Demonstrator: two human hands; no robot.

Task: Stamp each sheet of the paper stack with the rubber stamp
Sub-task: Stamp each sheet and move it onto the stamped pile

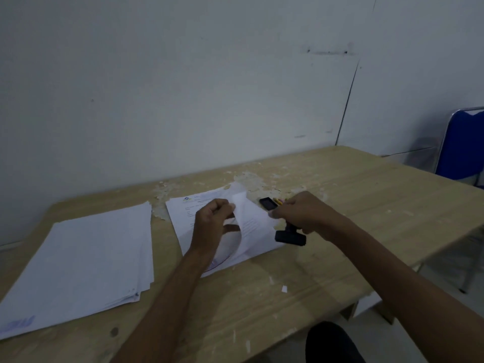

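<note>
Watching the head cam feed here, both hands are busy over the right-hand paper stack (183,218), which sits mid-table with printed text and a small logo at its far end. The left hand (213,221) has its fingers curled on the top sheet (248,218), pinching it near the far edge so it's peeled up and curling over, with the underside showing white. The right hand (303,213) is clenched around the handle of the black rubber stamp (290,235); the stamp's block hangs low, right at the right edge of the stack. I can't tell if it's actually touching the paper or the table.

Just past the right hand there's a small black ink pad (268,202) lying on the wooden table (262,297), and beside it something yellow and pinkish, too small for me to make out. On the left side of the table sits a second pile of sheets (83,263), face down and a bit fanned out, with a blurry blue mark showing at its near left corner. It's well apart from the stack being worked on.

The tabletop's veneer is peeling in patches near the wall (183,87). A blue chair (463,145) with a metal frame stands off the far right corner.
</note>
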